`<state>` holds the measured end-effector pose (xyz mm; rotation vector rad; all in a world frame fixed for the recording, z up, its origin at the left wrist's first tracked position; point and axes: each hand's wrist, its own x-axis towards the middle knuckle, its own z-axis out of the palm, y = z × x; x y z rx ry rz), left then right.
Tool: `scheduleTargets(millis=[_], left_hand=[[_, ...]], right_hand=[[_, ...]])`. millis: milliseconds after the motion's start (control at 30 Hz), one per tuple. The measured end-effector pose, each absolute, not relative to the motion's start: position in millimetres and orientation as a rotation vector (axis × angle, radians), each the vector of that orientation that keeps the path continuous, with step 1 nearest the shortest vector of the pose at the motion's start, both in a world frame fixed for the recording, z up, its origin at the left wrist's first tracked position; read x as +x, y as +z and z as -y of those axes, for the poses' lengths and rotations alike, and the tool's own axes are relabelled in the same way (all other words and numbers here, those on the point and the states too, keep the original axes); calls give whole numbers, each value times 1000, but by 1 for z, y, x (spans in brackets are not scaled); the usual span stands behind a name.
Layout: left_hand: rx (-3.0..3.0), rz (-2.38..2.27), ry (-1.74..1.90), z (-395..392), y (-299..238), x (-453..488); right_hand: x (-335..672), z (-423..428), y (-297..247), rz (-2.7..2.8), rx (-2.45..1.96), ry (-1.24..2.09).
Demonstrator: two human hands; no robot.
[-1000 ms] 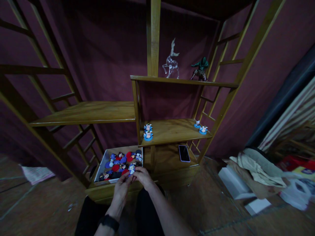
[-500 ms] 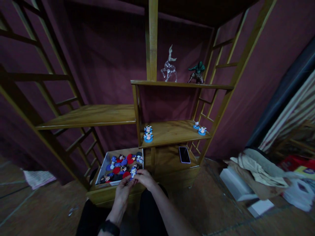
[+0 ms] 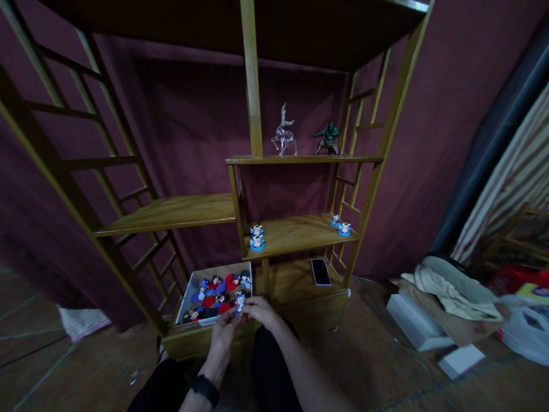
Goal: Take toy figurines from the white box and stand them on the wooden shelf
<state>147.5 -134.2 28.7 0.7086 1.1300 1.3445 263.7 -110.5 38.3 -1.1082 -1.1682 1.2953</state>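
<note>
- Presently, small white-and-blue figurine held upright between both hands, at the 4 o'clock corner of the white-sided box; whether above or just outside the rim, cannot tell.
- Left hand: reaches in from 7 o'clock of the figurine; fingers narrow, pinching its lower part.
- Right hand: in from 4 o'clock; fingers likewise narrow, holding its side.
- Box contents: jumbled figurines, red, purple and black parts; box rests on the lowest wooden shelf.
- Phone: same shelf, between 2 and 3 o'clock of the hands.
- Shelf above: one pair of blue-based figures toward 12 o'clock, second pair at 2.
- Top right shelf: clear deer, dark green figure near 1 o'clock.
</note>
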Motion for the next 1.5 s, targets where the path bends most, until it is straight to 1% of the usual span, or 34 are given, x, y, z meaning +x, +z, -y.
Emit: scheduleTargets(millis=[100,333,600,900,1067,1233,1500], left_hand=[[719,-1155,1352,138,36,146],[732,-1175,1390,151,33,135],[744,-1106,1395,171,28,126],[811,-1130,1369,177,18,131],[869,-1156,1312,172,22,139],[880,-1196,1341,161,29,137],[911,-1205,1264,157,31,119]], right_hand=[[265,114,45,1267,-1180,1434],[255,119,42,1357,-1126,1546],[249,128,33,1451,-1152,1423],[253,137,15,1366,-1101,1467],[262,134,16,1377,-1112,1429],[258,132,18,1298,-1125,1387],[242,129,15,1166,-1052,1515]])
